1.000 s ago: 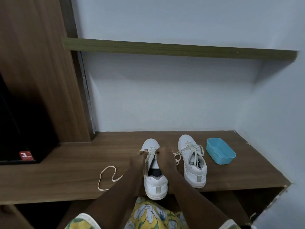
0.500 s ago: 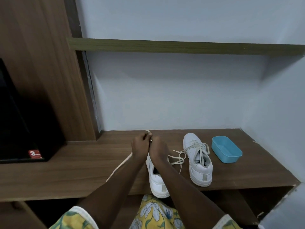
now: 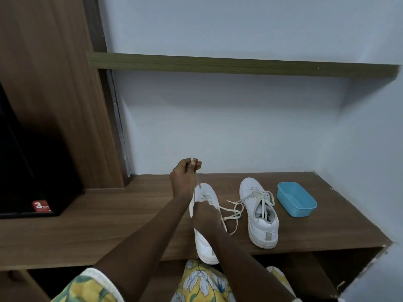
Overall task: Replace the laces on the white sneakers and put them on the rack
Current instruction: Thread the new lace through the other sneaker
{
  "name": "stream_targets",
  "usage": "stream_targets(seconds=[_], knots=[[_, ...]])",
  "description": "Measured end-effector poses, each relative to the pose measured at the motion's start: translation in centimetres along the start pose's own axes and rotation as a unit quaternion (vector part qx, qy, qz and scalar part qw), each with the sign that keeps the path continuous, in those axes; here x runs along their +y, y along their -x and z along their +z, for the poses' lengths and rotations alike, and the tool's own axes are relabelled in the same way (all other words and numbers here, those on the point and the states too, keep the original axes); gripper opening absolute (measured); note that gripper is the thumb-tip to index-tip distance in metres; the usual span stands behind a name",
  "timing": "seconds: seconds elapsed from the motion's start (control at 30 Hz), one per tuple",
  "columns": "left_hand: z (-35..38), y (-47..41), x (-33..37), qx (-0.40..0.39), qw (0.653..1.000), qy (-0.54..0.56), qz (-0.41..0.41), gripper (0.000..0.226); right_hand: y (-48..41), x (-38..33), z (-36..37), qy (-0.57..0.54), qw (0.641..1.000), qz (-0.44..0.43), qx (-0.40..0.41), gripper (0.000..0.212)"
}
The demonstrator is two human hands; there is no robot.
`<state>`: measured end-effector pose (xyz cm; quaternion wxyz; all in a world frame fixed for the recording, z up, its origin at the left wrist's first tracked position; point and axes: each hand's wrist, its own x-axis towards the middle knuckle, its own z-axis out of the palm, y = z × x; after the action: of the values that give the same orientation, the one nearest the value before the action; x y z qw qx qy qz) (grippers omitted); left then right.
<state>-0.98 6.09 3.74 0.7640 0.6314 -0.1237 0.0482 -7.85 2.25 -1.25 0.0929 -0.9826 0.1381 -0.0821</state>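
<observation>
Looks like a home, likely an entry or bedroom nook: built-in wood-grain counter (image 3: 109,225) set against plain pale walls (image 3: 218,127), floating shelf (image 3: 239,65) above, tall wooden panel (image 3: 54,94) at left, white sneakers (image 3: 259,214) and blue plastic tub (image 3: 296,201) lying about.

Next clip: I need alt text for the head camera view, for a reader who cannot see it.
The left hand pulls a lace up from the nearer white sneaker on a wooden shelf while the right hand holds that shoe. A second, laced white sneaker stands to its right, beside a blue plastic tub.
</observation>
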Motion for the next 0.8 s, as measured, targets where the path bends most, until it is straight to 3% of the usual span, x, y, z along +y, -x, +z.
stream_targets(seconds=[0.07,0.23,0.4,0.63,0.8], knots=[[-0.1,-0.2,0.1,0.003,1.0,-0.011,0.013,0.012,-0.7,0.6,0.0,-0.071,0.997,0.036,-0.025,0.029],[-0.5,0.3,-0.4,-0.019,0.996,-0.083,0.014,0.01,-2.9,-0.2,-2.1,-0.202,0.971,0.096,0.088,0.024],[-0.2,0.4,-0.8,-0.042,0.996,-0.074,0.003,0.012,-3.6,-0.6,-3.7,-0.349,0.917,0.124,0.147,0.026],[-0.5,-0.3,-0.9,-0.019,0.998,-0.052,-0.005,0.01,-3.1,0.0,-2.0,-0.305,0.944,0.124,0.039,0.024],[-0.6,-0.6,0.0,-0.007,0.998,-0.052,0.02,0.008,-2.7,0.8,-0.4,-0.189,0.971,0.037,-0.138,0.028]])
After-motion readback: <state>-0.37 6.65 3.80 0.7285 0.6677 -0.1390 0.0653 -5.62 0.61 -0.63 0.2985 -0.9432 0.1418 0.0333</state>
